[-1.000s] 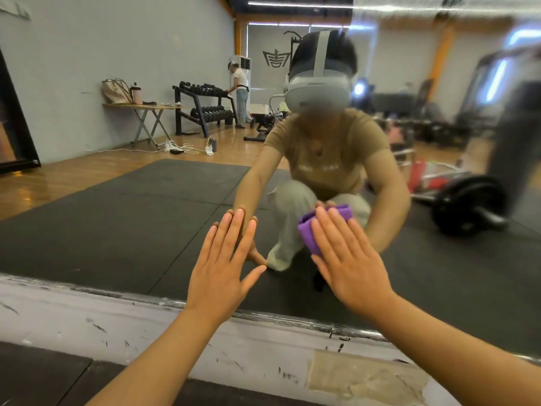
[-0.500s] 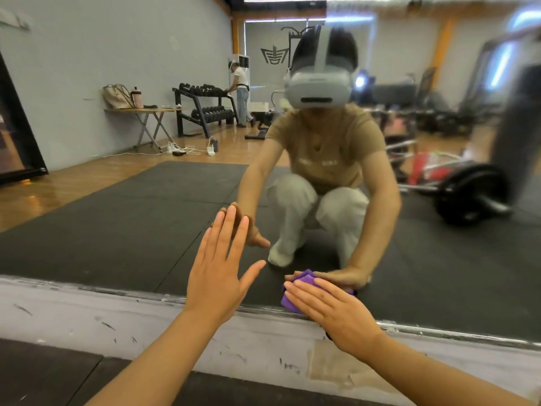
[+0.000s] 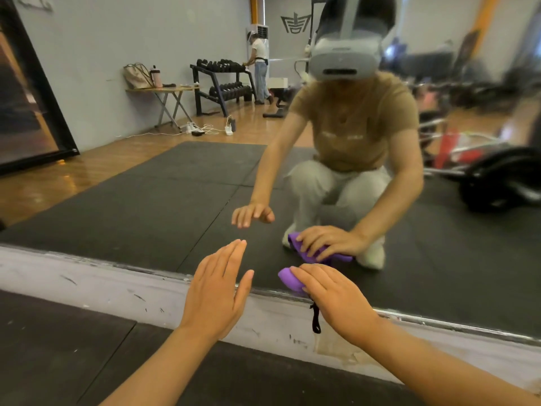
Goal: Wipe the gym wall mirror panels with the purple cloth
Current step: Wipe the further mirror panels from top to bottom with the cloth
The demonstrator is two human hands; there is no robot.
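Note:
The wall mirror [image 3: 140,200] fills the upper view and reflects me crouching on a black mat. The purple cloth [image 3: 288,278] is bunched at the mirror's bottom edge. My right hand [image 3: 336,297] lies flat over the cloth and presses it against the glass, fingers fairly straight. A short black strap [image 3: 315,317] hangs below that hand. My left hand [image 3: 216,291] hovers just in front of the lower glass with fingers straight and together, holding nothing. Its reflection shows a gap between hand and mirror.
A scuffed white ledge [image 3: 87,285] runs under the mirror, with black floor mat [image 3: 58,353] below it. In the reflection stand a dumbbell rack [image 3: 222,83], a folding table [image 3: 164,92], a person at the back and a barbell plate [image 3: 497,183].
My right hand slid the cloth from mid-height down to the mirror's bottom edge. My left hand came off the glass and dropped lower.

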